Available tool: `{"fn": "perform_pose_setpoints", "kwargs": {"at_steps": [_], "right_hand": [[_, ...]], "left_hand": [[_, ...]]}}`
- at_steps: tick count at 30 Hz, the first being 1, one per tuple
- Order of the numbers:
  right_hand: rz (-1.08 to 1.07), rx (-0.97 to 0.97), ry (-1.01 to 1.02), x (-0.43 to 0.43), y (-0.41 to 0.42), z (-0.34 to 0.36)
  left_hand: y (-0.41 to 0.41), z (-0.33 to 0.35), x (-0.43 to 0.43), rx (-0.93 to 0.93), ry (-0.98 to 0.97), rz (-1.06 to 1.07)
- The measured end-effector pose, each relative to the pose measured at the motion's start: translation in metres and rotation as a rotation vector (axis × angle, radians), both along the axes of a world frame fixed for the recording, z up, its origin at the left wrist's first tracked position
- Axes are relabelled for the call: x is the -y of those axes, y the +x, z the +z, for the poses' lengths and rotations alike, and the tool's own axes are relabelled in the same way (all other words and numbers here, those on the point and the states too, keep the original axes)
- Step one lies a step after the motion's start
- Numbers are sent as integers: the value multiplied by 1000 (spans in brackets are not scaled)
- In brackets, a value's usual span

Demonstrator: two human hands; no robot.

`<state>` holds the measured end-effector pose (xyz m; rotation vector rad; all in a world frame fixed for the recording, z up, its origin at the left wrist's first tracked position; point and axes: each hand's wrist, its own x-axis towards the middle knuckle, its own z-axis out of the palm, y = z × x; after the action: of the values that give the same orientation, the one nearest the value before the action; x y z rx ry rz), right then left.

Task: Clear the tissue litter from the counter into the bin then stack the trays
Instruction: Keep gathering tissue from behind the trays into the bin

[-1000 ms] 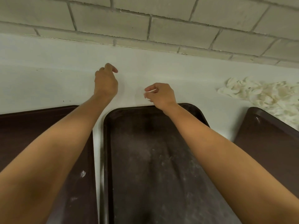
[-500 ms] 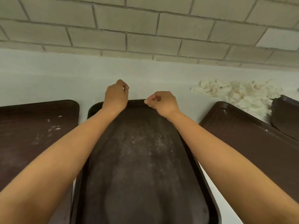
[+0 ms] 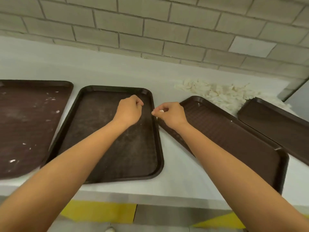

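White tissue litter (image 3: 222, 93) lay heaped at two o'clock on the counter (image 3: 117, 72), uncleared. Four brown trays (image 3: 115, 88) sat unstacked, the nine o'clock one flecked. The right hand (image 3: 170, 114) pinched a scrap (image 3: 161, 111). The left hand (image 3: 129, 111) was curled at centre; I could not tell whether it held anything. No bin showed.

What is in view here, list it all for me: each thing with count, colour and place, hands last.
trays: four, dark brown, in a row on the counter: far-left tray, second tray, third tray, far-right tray
tissue pile: one, white, back of counter behind the two right-hand trays
tissue scraps: several, white, on far-left tray
wall: one, grey-beige brick, behind counter
floor stripes: two, yellow, below counter edge
tissue bit: one, white, pinched in right hand
left hand: above second tray, fingers curled, contents unseen
right hand: by third tray's left corner
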<state>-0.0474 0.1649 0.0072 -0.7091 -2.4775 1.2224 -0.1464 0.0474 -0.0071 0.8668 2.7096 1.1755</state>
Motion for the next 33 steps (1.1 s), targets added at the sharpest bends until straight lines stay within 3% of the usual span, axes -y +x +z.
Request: {"fn": "perform_pose_setpoints", "kwargs": {"at_steps": [10, 20, 33], "right_hand": [[-29, -72, 96, 10, 97, 1], [-80, -59, 48, 52, 212, -19], [-127, 26, -22, 51, 359, -82]], "left_hand": [[101, 5, 12, 125, 108, -17], [212, -16, 55, 301, 160, -53], [350, -78, 54, 419, 21, -125]]}}
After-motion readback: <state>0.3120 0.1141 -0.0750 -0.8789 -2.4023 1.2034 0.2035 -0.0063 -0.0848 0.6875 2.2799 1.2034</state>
